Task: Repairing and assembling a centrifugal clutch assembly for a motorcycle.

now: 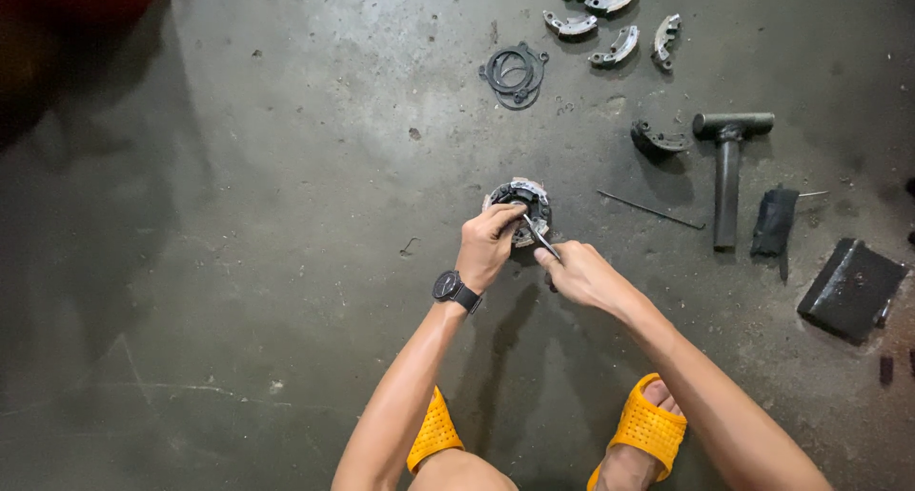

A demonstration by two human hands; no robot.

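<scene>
The round metal assembly [521,208] lies on the concrete floor [286,214], directly in front of the person and just beyond both hands, so it is the far side of the fingers that meets it. The left hand [486,245], with a black wristwatch [450,287] on its wrist, is the nearer one: its fingers are curled over the near left edge of the assembly and touch it. The right hand [581,274] is just beside it, a little lower and to the right, and its fingers are closed around a thin metal tool [539,236]. The long axis of this tool runs diagonally, from the right hand up and to the left, and its tip reaches into the assembly; what the tip touches is too small to tell. The floor is dark, stained and rough. Further away, well apart from the hands, there are a flat ring-shaped part [515,71], several curved metal shoes [615,29], a T-shaped dark tool [728,167], a thin rod [651,210] and a black block [851,288]. Two feet in orange sandals [648,424] stand near the bottom edge.
</scene>
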